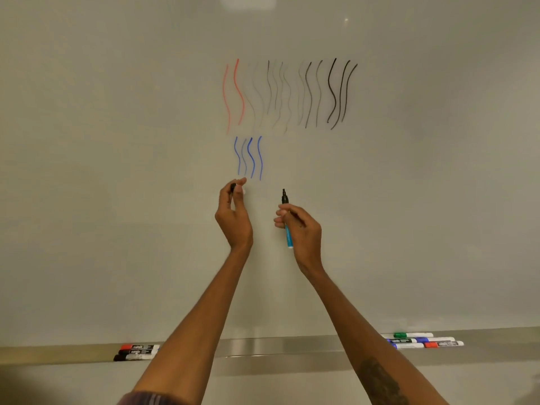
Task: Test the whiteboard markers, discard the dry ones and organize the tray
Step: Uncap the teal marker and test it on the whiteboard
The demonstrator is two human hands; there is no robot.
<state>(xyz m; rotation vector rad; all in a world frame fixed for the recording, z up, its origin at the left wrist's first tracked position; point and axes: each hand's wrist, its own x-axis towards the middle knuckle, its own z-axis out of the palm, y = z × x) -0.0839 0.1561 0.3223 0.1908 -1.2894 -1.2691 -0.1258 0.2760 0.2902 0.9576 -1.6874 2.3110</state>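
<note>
Marker [288,236], uncapped, stands nearly upright in the right hand [298,229], whose fingers curl round its barrel; the dark tip points up and the blue end juts out below the fist. To its left, well apart, the left hand [233,220] pinches a dark cap [233,187] at its fingertips, just under the blue wavy lines [248,156] on the whiteboard [117,171]. Red, grey and black strokes [292,95] run above. Nearer, the tray [263,346] carries capped markers at its left end [137,352] and more at its right end [423,342].
</note>
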